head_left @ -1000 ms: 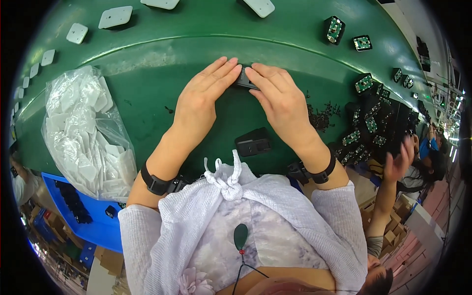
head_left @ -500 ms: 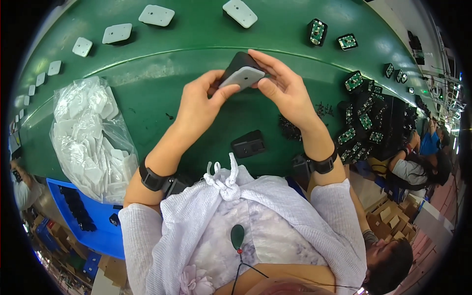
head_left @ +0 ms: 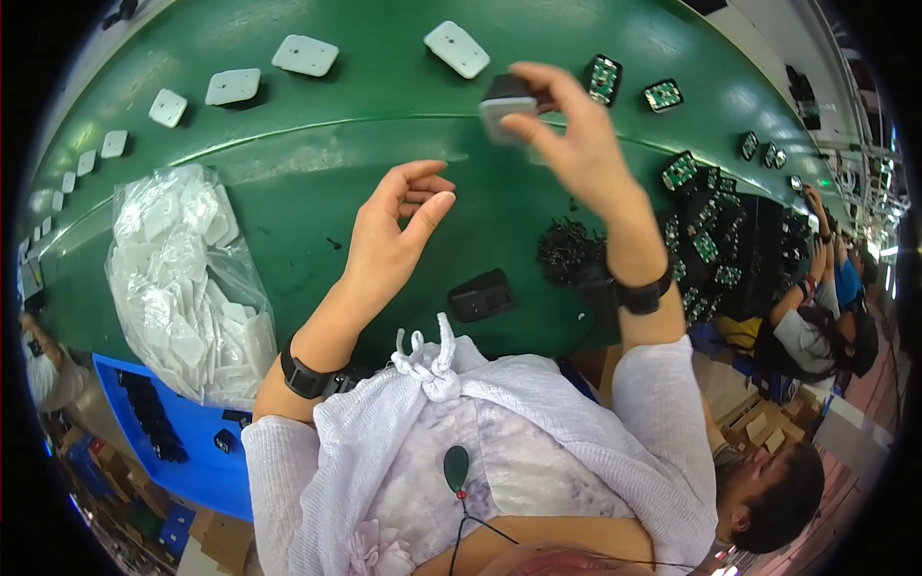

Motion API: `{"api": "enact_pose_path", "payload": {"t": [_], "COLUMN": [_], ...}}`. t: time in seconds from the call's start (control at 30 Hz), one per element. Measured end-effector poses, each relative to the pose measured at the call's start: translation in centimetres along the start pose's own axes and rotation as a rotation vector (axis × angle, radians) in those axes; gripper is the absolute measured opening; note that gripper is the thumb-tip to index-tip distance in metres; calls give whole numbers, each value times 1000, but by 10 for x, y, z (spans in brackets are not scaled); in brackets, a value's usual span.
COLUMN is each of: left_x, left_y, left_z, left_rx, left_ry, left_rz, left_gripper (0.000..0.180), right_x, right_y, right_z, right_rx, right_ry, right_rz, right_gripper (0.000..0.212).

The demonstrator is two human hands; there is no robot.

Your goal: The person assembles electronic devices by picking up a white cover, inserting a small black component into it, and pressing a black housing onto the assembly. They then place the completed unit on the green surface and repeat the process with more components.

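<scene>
Between the thumb and fingers of my right hand is a small black plastic case with a light grey cover, blurred by motion, raised toward the far side of the green table. My left hand hovers over the table with nothing in it, its fingers loosely curved and the thumb apart. Below and between my hands lies an empty-handed black plastic housing. To its right is a pile of small black parts. A similar case with a pale cover rests just beyond my right hand's fingers, to the left.
At left lies a clear bag of white plates, above a blue bin with black parts. Several pale-covered cases line the far left. Black housings with green circuit boards stand far right, and more are heaped nearer. Other people sit at right.
My left hand has let go of the covered case and drawn back toward me. My right hand has carried the case farther away and slightly to the right.
</scene>
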State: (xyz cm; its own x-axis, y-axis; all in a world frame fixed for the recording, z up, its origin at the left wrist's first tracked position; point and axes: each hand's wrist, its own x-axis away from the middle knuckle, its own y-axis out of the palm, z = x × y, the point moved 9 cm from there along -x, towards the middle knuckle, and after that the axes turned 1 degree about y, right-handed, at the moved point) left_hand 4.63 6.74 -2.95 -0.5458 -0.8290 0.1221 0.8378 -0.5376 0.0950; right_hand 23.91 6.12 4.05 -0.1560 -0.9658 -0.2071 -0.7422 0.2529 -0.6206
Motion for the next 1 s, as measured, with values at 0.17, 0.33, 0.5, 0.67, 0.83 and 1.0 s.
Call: {"api": "enact_pose_path", "payload": {"t": [0.17,0.33,0.5,0.67,0.83,1.0], "left_x": [27,67,114,107,85,92], "left_y": [-30,-95,-197,-213,-238,-279], "left_z": [28,80,112,85,48,37], "left_rx": [-387,-821,-1397,-1670,-1724,-1769], "left_ry": [178,310,60,74,80,90], "left_rz": [26,288,637,519,461,550], "left_gripper": [26,11,10,25,42,58], "right_x": [-50,-74,-86,-76,-27,24], "right_y": [-2,-5,-6,-31,-36,-37], "right_z": [53,92,120,86,24,10], "right_rx": [166,198,166,264,159,169], "right_ry": [42,65,252,113,71,71], "right_rz": [-233,-383,-469,-161,-85,-76], "right_gripper": [34,34,34,35,31,25]}}
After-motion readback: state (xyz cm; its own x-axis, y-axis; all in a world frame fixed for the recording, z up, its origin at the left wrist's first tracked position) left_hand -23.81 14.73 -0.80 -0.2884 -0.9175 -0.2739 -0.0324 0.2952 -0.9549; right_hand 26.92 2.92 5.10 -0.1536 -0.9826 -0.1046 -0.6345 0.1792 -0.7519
